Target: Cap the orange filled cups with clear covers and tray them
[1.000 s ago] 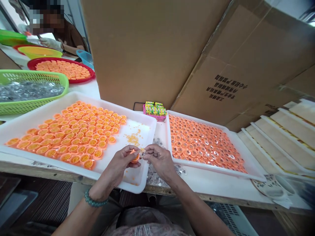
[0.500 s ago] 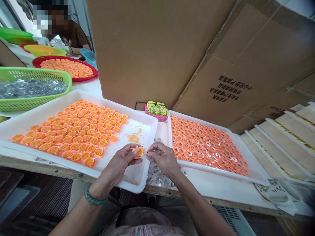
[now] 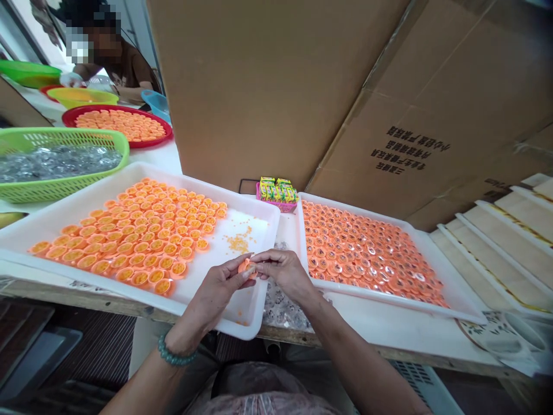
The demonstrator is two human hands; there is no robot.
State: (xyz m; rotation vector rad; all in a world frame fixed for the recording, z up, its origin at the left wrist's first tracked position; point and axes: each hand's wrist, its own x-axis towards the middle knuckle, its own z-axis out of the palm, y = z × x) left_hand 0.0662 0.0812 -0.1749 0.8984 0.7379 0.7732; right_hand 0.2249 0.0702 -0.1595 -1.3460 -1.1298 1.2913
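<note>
My left hand (image 3: 222, 288) is closed on a small round orange plastic piece (image 3: 246, 266), held between thumb and fingers above the right end of the left white tray (image 3: 271, 230). My right hand (image 3: 283, 271) pinches the same piece from the other side, its fingertips partly covering it. Many orange cups with yellow-orange bits inside (image 3: 147, 236) fill most of that tray. Loose yellow-orange bits (image 3: 238, 242) lie scattered near my hands. Below my right hand, clear plastic parts (image 3: 280, 305) lie between the two trays.
A second white tray (image 3: 464, 305) holds rows of orange pieces with shiny covers (image 3: 367, 253). Behind stand a pink basket of yellow-green packets (image 3: 279, 193) and tall cardboard (image 3: 268, 86). A green basket (image 3: 82, 184) and red tray (image 3: 162, 141) are left; a person (image 3: 133, 69) sits beyond.
My right fingers have come in against the orange piece, which was in my left hand with its filled face showing. It is turned now, and the view has shifted slightly.
</note>
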